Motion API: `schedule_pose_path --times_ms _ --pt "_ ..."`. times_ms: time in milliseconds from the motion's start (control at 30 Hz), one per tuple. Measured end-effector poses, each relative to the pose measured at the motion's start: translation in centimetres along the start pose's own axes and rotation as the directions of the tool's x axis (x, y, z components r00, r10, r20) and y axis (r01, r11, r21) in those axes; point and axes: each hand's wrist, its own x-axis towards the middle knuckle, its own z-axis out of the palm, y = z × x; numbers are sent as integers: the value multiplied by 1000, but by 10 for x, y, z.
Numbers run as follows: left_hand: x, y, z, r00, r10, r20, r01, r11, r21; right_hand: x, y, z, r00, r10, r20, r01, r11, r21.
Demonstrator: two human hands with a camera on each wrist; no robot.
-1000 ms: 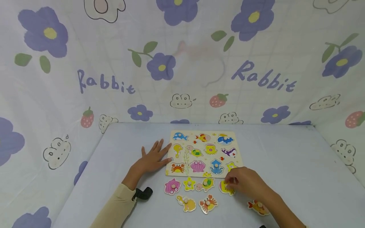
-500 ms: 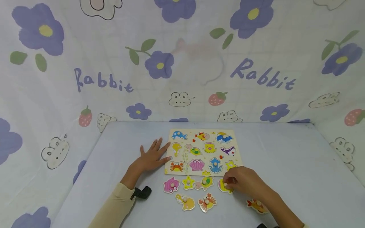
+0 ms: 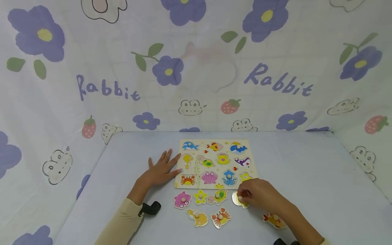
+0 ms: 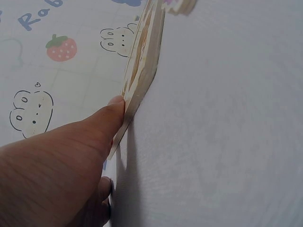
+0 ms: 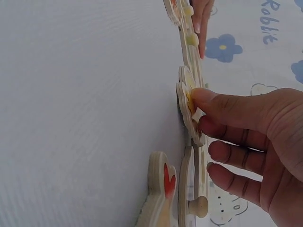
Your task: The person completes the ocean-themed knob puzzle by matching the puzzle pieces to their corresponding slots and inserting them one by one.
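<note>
Yellow piece tilted, one board, two hands

Room R of board; loose pcs block near edge.

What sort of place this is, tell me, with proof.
Probably a makeshift indoor play or filming corner: a flower-and-rabbit printed backdrop hangs around a pale tabletop, where a sea-animal puzzle board lies.
</note>
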Motion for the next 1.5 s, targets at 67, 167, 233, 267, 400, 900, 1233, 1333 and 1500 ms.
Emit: schedule_pose_path --times_ms 67,167,233,267,400,900,1233,1333,1500 --pt "-1 0 1 1000 -3 3 3 1000 3 -1 1 0 1000 -13 -7 13 1000 6" --pt "-3 0 2 1000 3 -4 -3 1000 2 -3 2 0 1000 -15 -8 15 1000 10" --pt "-4 2 2 1000 2 0 -2 1000 3 -3 2 0 1000 -5 -2 5 1000 15" --pt "-5 3 2 1000 1 1 -1 1000 3 -3 2 0 1000 -2 2 2 1000 16" --pt "-5 4 1 1000 -2 2 2 1000 10 -3 0 -1 999 43 18 -43 999 19" --pt "-3 1 1 1000 6 0 -6 1000 13 -5 -2 3 998 60 12 -60 998 10" --pt "-5 2 3 1000 -10 3 10 1000 21 -4 0 4 999 26 41 -27 999 32" --pt "-5 2 2 1000 -5 1 5 1000 12 -5 -1 3 999 19 44 -20 999 33" --pt "-5 2 3 1000 2 0 -2 1000 2 -5 -2 2 1000 9 25 -10 1000 24"
